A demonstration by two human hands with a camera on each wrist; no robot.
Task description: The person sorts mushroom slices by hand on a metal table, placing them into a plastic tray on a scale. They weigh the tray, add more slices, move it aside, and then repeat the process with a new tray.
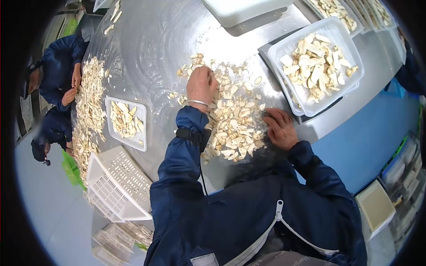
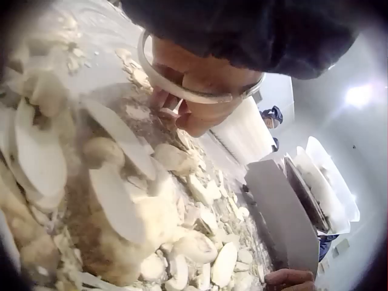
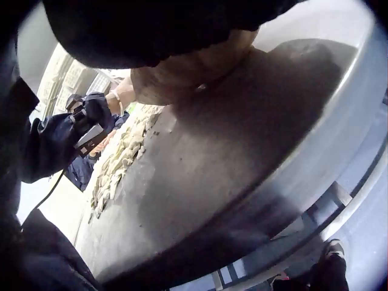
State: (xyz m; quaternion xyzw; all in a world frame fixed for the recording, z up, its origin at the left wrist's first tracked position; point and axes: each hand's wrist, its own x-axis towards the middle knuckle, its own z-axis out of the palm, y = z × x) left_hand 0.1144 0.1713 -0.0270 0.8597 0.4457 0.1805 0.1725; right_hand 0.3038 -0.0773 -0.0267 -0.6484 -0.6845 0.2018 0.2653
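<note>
We are finding no text, label, brand, number or sign clear enough to read, as the pale lettering [image 1: 310, 260] on the grey cloth [image 1: 284, 257] at the bottom of the head view is coming through too small and blurred.

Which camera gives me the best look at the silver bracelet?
The left wrist view: the bracelet appears large and close there. The head view shows it small, from above, between the left hand and sleeve. The right wrist view catches only a small, pale band, farther off.
</note>
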